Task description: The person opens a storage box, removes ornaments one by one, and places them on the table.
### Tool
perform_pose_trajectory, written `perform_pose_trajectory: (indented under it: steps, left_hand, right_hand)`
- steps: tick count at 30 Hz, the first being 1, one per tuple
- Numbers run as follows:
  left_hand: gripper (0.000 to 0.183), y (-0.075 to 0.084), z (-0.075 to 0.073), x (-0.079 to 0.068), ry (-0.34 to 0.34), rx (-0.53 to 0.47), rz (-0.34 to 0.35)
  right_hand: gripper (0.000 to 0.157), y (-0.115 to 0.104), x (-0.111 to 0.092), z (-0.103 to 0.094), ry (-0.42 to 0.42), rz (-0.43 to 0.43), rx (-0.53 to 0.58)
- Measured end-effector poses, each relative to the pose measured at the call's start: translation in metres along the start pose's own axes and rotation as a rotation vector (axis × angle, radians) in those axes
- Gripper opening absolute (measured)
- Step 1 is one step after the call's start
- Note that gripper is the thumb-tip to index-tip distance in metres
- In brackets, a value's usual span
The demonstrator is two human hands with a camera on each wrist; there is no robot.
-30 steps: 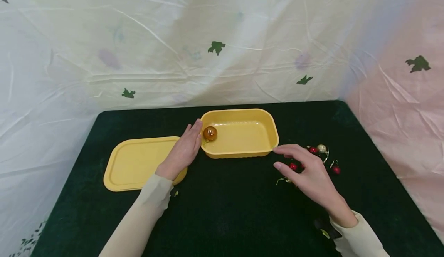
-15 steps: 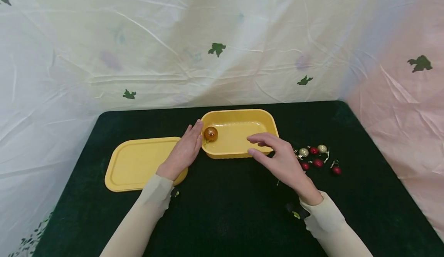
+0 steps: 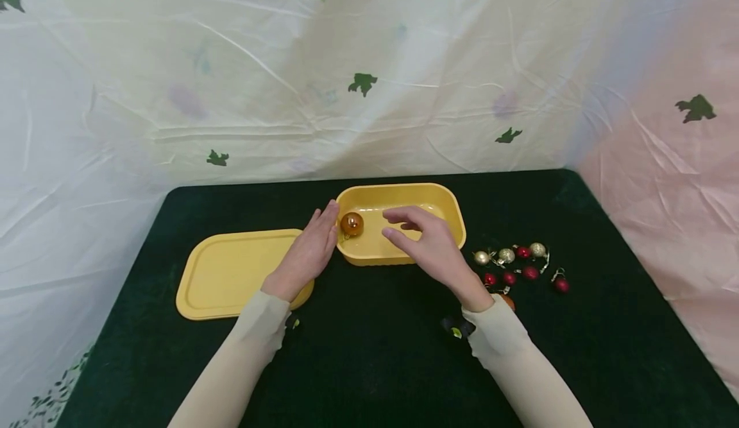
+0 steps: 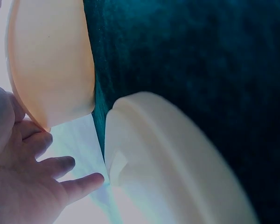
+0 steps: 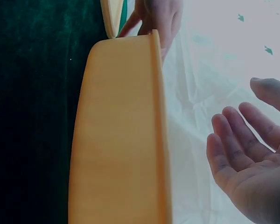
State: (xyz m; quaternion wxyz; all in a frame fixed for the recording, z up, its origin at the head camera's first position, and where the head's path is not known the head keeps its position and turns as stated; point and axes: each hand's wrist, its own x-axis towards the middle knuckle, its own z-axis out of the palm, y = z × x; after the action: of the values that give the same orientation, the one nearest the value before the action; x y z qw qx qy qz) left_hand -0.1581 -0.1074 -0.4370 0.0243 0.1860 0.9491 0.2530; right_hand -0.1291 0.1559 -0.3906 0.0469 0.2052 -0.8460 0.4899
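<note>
A yellow plastic box stands at the back middle of the table, with one shiny orange bauble in its left end. My left hand rests its straight fingers against the box's left rim, as the left wrist view also shows at the box wall. Over the box's front right part hovers my right hand, fingers loosely bent and thumb apart. The right wrist view shows that palm holding nothing, above the rim. Several small red baubles and gold baubles lie right of the box.
A yellow lid lies flat left of the box, partly under my left wrist. Another orange bauble peeks out beside my right sleeve. Dark green cloth covers the table; patterned white curtains hang behind it.
My right hand has moved left, from beside the small baubles to over the box, uncovering more of them. My left hand has stayed at the rim.
</note>
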Motion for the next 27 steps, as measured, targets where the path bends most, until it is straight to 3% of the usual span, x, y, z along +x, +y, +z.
perform_pose_trajectory:
  steps: [18,27]
  left_hand:
    - [0.057,0.001,0.000,-0.001,0.010,0.009,0.006]
    - [0.058,0.002,-0.003,0.000,-0.013,0.003,-0.023]
  right_hand:
    - [0.043,0.015,0.039,0.018,-0.096,0.055,-0.080]
    - [0.047,0.019,0.057,0.027,-0.197,0.103,-0.037]
